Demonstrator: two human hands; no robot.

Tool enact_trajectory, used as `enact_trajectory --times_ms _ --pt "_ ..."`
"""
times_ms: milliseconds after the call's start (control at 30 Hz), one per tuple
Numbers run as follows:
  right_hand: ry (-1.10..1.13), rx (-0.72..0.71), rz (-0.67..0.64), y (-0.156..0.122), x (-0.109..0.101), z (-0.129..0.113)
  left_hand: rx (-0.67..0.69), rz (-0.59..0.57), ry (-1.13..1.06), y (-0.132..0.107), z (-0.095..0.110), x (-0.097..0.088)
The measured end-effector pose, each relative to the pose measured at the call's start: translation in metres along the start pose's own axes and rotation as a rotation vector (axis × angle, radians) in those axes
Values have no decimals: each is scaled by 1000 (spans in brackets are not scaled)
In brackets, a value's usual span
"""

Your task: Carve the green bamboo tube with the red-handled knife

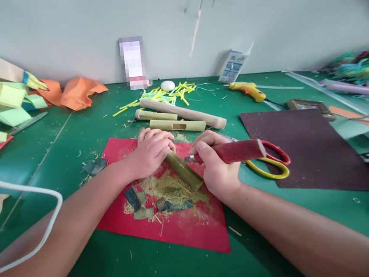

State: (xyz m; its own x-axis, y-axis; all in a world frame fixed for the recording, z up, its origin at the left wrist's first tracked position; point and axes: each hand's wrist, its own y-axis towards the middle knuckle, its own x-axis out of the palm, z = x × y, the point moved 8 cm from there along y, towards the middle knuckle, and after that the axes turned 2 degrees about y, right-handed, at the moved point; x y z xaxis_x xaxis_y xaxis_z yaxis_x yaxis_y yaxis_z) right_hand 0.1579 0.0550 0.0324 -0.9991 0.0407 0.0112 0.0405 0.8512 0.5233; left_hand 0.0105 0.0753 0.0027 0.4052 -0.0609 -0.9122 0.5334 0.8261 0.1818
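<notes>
My left hand (154,150) is closed over the far end of a bamboo tube (185,172), pressing it down on a red sheet (201,243). In my right hand (218,165) is a carving knife (231,152) with a thick dark red handle. Its short metal blade touches or nearly touches the upper side of the tube. Green shavings (162,182) and dark bamboo chips (132,199) lie around the tube. Behind my hands rest a bamboo piece with a rectangular slot (191,125), another bamboo piece (156,115) and a long pale stick (185,112).
Scissors (270,174) with red and yellow handles lie just right of my right hand, beside a dark brown sheet (306,153). A yellow glue gun (248,91) sits at the back right. Folded paper (7,101) is heaped at left, and a white cable (53,220) arcs over my left forearm.
</notes>
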Motion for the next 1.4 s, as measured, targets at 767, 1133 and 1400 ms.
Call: enact_trajectory --times_ms 767,1133,1400 --pt "-4 64 -131 2 7 1 3 -3 -11 -2 1 -1" --pt "-4 28 -151 3 1 -1 58 28 35 -6 6 -14" --pt "-18 1 -115 4 -2 -1 181 -27 -34 -8 12 -15"
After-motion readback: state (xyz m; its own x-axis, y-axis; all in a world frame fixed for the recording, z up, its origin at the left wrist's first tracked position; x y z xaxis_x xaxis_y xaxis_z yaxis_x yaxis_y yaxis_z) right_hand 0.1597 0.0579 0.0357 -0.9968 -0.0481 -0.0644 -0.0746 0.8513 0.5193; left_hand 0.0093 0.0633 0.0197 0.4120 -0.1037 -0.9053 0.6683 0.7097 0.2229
